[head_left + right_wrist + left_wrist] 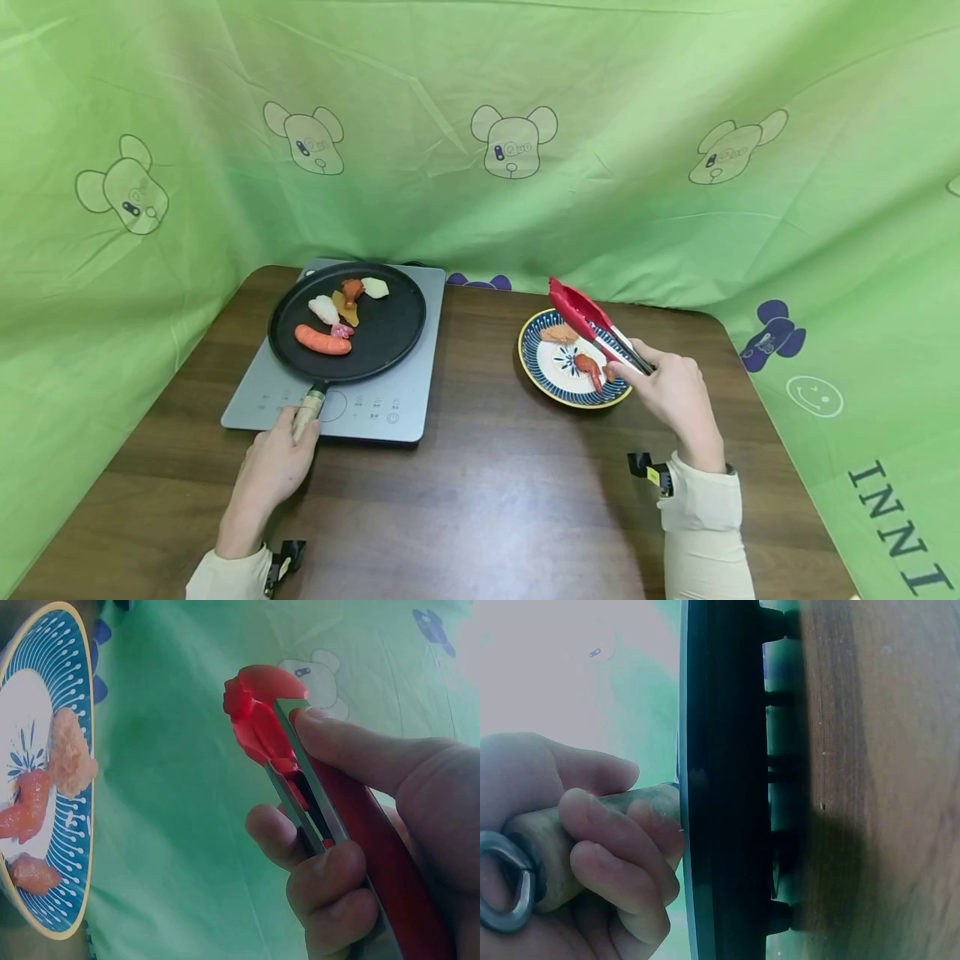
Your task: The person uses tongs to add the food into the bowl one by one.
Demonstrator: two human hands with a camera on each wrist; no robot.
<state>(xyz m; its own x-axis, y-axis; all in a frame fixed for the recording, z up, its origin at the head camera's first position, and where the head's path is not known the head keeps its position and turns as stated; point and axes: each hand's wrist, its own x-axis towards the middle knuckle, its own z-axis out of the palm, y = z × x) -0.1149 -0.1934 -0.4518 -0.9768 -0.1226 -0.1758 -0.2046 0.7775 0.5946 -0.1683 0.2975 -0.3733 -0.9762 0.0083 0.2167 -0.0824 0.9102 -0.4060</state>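
Observation:
My left hand (277, 462) grips the wooden handle (555, 847) of a flat black frying pan (382, 346), its fingers wrapped round the wood. In the pan lie a sausage (322, 340), a white piece (325, 309), a brown drumstick-like piece (352, 292), a pale slice (375, 287) and a small pink piece (342, 331). My right hand (671, 392) holds red-tipped tongs (274, 720), thumb on one arm and fingers curled round the other. The tongs' tips are slightly apart over the patterned plate (540, 379), with nothing between them.
Under the pan is a grey induction cooktop (405, 408). The plate bears a tan food piece (71, 754), a reddish curved piece (588, 369) and a smaller piece (34, 874). A green cloth (420, 125) hangs behind and beside the wooden table (480, 500).

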